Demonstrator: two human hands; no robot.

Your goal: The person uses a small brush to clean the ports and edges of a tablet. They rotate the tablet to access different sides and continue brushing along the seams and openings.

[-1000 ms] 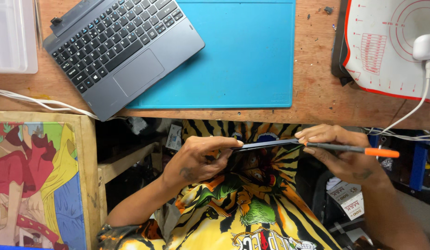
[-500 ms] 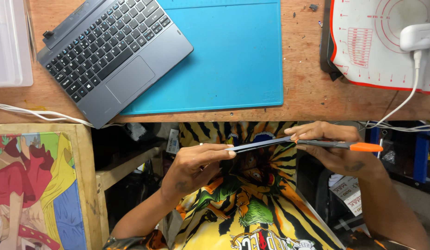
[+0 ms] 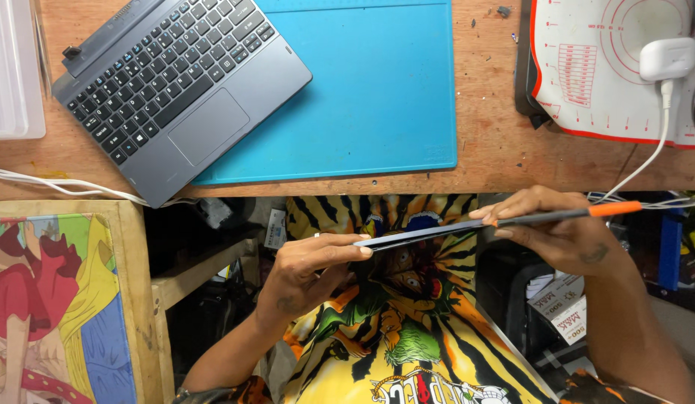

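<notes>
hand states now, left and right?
Left hand: closed, gripping the thin dark tablet by its edge.
Right hand: closed, holding the tablet's other end and an orange-tipped tool.

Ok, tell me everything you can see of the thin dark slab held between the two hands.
The thin dark slab is seen edge-on, so only its slim grey-black side shows, glossy like glass or metal. It hangs level over the lap, just below the wooden desk edge, tilted slightly up to the right. The left hand pinches its left end; the right hand grips the right end and holds an orange-tipped tool along its edge. Its faces are hidden.
</notes>
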